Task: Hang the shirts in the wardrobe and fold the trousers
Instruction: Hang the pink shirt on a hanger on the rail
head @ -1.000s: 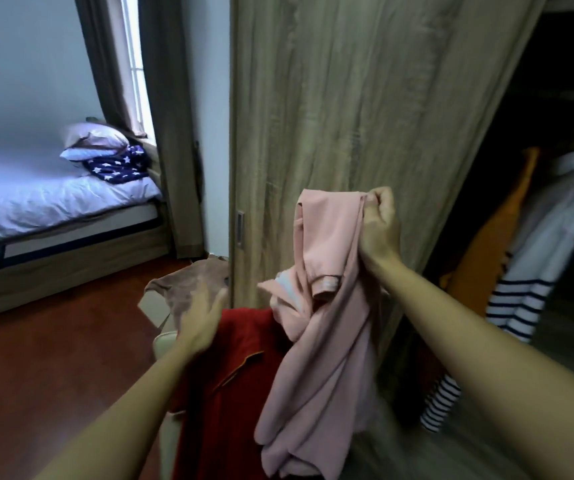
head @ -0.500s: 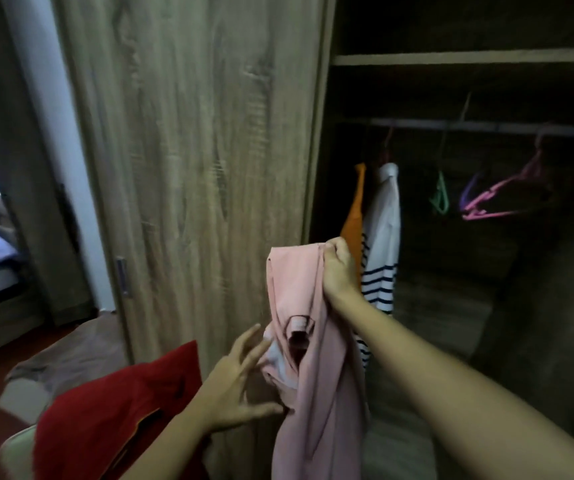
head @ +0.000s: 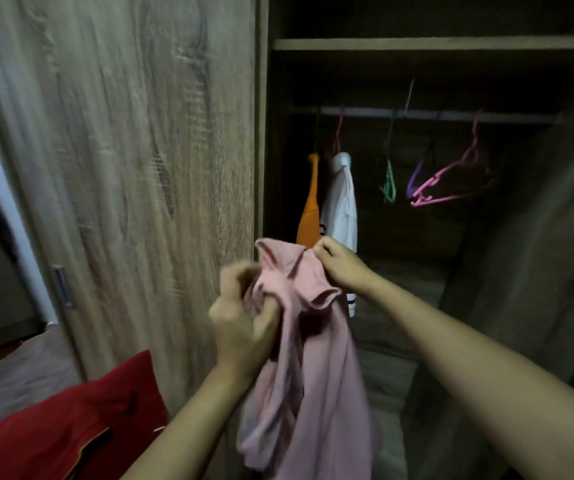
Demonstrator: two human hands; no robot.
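Observation:
A pink shirt [head: 313,375] hangs in front of me, held up by both hands before the open wardrobe. My right hand [head: 339,266] pinches its collar at the top. My left hand [head: 240,317] grips the bunched cloth just below the collar on the left side. Inside the wardrobe a rail [head: 434,114] carries an orange shirt [head: 309,209] and a white striped shirt [head: 341,206] on hangers. Further right on the rail hang empty hangers: a green hanger [head: 388,187], a purple hanger [head: 415,176] and a pink hanger [head: 451,181].
The wooden sliding door [head: 122,168] fills the left half of the view. A red garment [head: 60,427] and a brown garment [head: 18,375] lie heaped at the lower left. A shelf [head: 434,44] runs above the rail. The wardrobe's right wall [head: 538,254] stands close.
My left hand has gone from open beside the pink shirt to gripping it below the collar. My view has turned right, toward the wardrobe's open side.

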